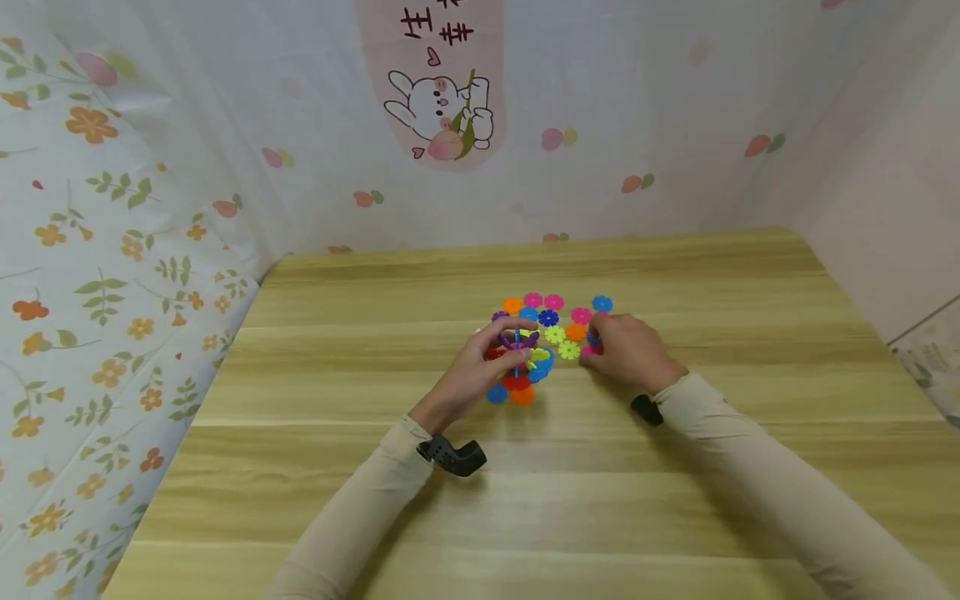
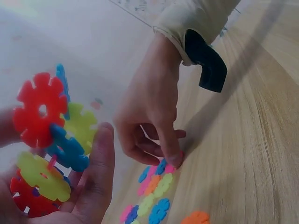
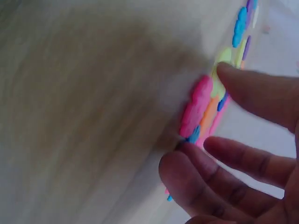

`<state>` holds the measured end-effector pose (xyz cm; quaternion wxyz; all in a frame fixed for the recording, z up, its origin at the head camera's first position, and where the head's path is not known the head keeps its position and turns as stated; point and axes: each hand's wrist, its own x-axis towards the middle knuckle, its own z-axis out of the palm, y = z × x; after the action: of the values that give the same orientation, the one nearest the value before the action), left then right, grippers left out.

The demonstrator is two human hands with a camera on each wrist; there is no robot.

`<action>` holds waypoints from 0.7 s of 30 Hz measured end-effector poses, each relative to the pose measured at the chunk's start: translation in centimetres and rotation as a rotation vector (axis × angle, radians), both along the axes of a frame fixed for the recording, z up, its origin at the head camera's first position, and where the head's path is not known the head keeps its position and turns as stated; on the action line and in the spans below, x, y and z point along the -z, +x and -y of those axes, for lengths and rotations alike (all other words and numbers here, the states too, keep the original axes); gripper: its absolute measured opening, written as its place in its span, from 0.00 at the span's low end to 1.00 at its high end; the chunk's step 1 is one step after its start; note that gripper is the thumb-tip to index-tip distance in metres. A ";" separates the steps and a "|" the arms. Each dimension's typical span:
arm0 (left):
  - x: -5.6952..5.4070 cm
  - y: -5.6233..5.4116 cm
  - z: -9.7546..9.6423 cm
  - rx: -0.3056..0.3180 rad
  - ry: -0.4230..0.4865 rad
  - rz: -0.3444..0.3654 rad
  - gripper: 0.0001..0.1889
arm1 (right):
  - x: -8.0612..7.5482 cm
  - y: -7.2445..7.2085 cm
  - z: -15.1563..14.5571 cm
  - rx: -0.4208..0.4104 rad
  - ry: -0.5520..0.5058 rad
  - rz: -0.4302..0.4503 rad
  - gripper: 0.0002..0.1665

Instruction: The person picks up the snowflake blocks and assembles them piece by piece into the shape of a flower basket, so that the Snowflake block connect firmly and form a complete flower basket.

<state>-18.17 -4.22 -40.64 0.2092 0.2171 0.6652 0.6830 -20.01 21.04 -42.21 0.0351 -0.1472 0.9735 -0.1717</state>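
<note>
A joined cluster of snowflake-shaped plastic discs in red, yellow, blue and purple sits in my left hand. In the left wrist view, its fingers and thumb curl round the lower part, and a red disc stands at the top. Low over the loose discs on the table is my right hand. A pink disc lies between its thumb and fingers, which are spread apart in the right wrist view. One fingertip is right at that pink disc in the left wrist view.
Several loose discs in pink, orange, yellow and blue, including a yellow-green disc, lie on the wooden table. An orange disc and a blue disc lie below the cluster. A printed curtain hangs behind the table's back edge.
</note>
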 end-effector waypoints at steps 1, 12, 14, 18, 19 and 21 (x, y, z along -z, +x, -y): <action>-0.1 0.0 0.0 0.005 -0.002 -0.002 0.19 | -0.1 0.0 0.1 0.004 0.004 -0.002 0.19; -0.2 0.0 -0.3 0.031 0.010 0.004 0.19 | -0.2 -0.5 -0.4 -0.002 -0.130 0.104 0.18; -0.2 0.0 -0.4 0.032 0.012 0.000 0.19 | 0.0 -0.5 -0.6 -0.017 -0.144 0.112 0.16; -0.2 -0.1 -0.5 0.031 0.010 -0.014 0.18 | 0.1 -0.4 -0.9 -0.049 -0.160 0.105 0.11; -0.1 -0.1 -0.5 0.030 0.009 -0.016 0.17 | 0.0 -0.3 -0.9 -0.057 -0.167 0.101 0.10; -0.1 -0.1 -0.5 0.028 0.004 -0.027 0.16 | -0.1 -0.2 -0.9 -0.067 -0.185 0.094 0.09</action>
<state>-18.31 -3.71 -40.57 0.2093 0.2361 0.6636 0.6783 -20.22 21.90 -42.13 0.0727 -0.1741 0.9453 -0.2663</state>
